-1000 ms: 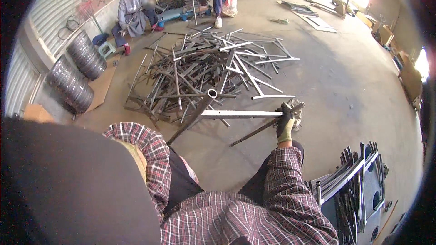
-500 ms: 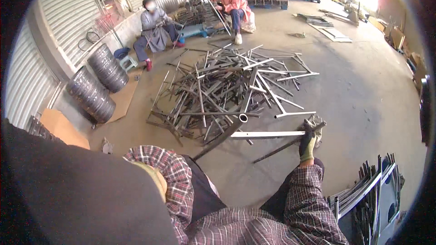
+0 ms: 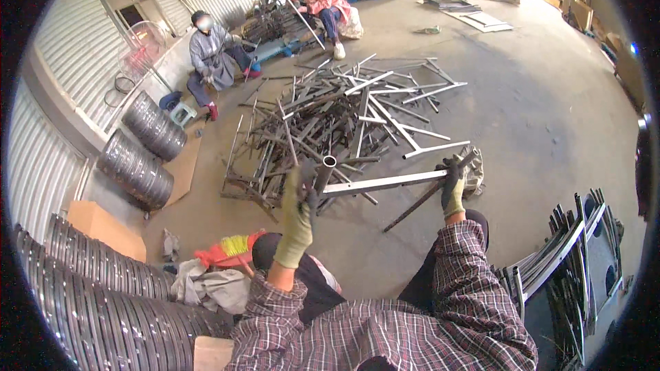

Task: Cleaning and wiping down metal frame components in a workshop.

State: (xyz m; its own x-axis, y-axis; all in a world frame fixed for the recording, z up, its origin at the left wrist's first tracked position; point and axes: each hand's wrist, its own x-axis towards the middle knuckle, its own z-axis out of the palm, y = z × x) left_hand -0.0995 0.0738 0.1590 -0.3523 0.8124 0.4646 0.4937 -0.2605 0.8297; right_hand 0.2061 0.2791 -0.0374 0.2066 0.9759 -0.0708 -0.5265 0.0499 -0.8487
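Note:
A welded metal tube frame [image 3: 385, 183] is held up in front of me, a pale flat bar joining two darker end tubes. My right hand [image 3: 452, 189], in a green glove with dark fingers, is closed around the frame's right end, where the bar meets the slanting tube. My left hand [image 3: 295, 216], gloved the same way, is raised beside the frame's left end, close to the open round tube mouth. Its fingers are blurred, and I cannot tell whether they touch the frame. Beyond lies a heap of similar metal frames [image 3: 344, 113] on the floor.
Stacked metal frames [image 3: 570, 261] stand at my right. Ribbed black stacks [image 3: 117, 330] rise at my lower left, beside a grey cloth [image 3: 206, 285] and an orange-and-yellow cloth [image 3: 230, 251]. Two people sit beyond the heap, one in grey [image 3: 213, 55], one in pink [image 3: 320, 0].
My left hand has come into view and reached forward to the frame's left end. The large dark shape at lower left is gone, baring black stacks. My right hand keeps its hold.

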